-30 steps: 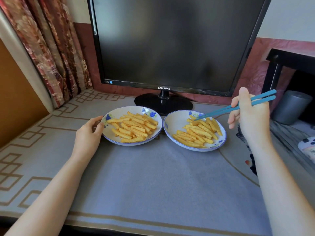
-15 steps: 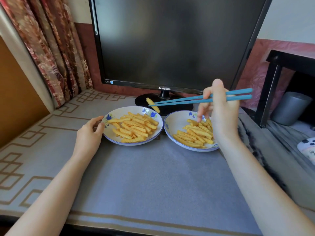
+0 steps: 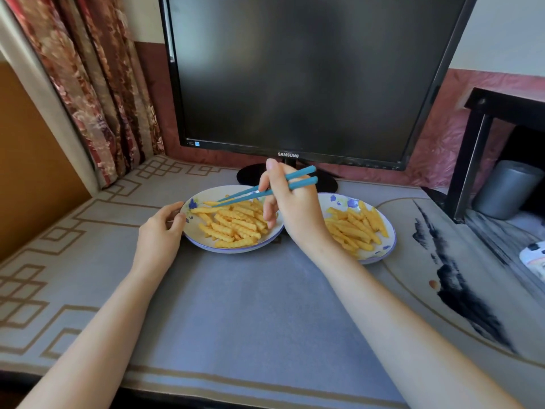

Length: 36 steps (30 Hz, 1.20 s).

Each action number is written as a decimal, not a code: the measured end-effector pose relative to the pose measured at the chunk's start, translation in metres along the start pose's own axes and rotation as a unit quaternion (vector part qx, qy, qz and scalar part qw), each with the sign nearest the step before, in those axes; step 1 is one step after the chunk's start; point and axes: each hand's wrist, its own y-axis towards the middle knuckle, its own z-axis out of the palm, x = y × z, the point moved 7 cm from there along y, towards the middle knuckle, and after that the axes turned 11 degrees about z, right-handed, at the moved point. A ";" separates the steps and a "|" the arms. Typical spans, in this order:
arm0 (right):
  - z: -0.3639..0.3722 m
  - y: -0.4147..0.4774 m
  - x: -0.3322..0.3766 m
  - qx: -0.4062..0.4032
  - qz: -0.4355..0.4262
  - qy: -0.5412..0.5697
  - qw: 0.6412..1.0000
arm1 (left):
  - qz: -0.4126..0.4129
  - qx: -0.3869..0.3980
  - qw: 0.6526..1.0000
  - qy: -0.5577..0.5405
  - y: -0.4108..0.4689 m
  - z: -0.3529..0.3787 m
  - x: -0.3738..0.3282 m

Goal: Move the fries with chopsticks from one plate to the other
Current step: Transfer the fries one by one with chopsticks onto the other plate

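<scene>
The left forearm and right forearm are bare from the lower edge, at 7 and 5 o'clock; the left hand and right hand are bare too.

Dark Samsung monitor on round stand, floral curtain at left, grey cylindrical bin under black side table, patterned mat covering worktop.

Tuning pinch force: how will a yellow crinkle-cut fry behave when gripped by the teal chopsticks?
Probably stiff: the yellow crinkle-cut fries lie straight in the left white floral plate. Their ridged sides should help the smooth teal chopsticks hold. Thin, so likely light; a hard pinch might snap one.
</scene>
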 end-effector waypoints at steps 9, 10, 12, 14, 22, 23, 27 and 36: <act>-0.071 -0.004 0.022 -0.079 -0.019 0.042 0.996 | -0.003 0.002 1.000 0.001 0.001 0.001 0.002; -0.086 -0.005 0.025 -0.098 -0.018 0.037 0.994 | -0.002 0.003 1.000 0.002 0.001 0.001 0.002; -0.113 -0.008 0.026 -0.127 -0.008 0.021 0.992 | -0.003 0.002 1.000 0.002 0.001 0.001 0.003; -0.136 -0.012 0.024 -0.140 0.014 0.005 0.990 | -0.003 0.002 1.000 0.003 0.001 0.001 0.003; -0.186 -0.024 0.016 -0.149 0.063 -0.060 0.985 | 0.001 0.007 1.000 0.013 0.001 0.001 0.004; -0.187 -0.025 0.017 -0.146 0.064 -0.065 0.985 | 0.000 0.007 1.000 0.013 0.001 0.001 0.004; -0.188 -0.028 0.020 -0.125 0.064 -0.076 0.987 | -0.002 0.007 1.000 0.013 0.001 0.001 0.005; -0.192 -0.032 0.020 -0.102 0.084 -0.104 0.986 | -0.001 0.002 1.000 0.015 0.001 0.000 0.003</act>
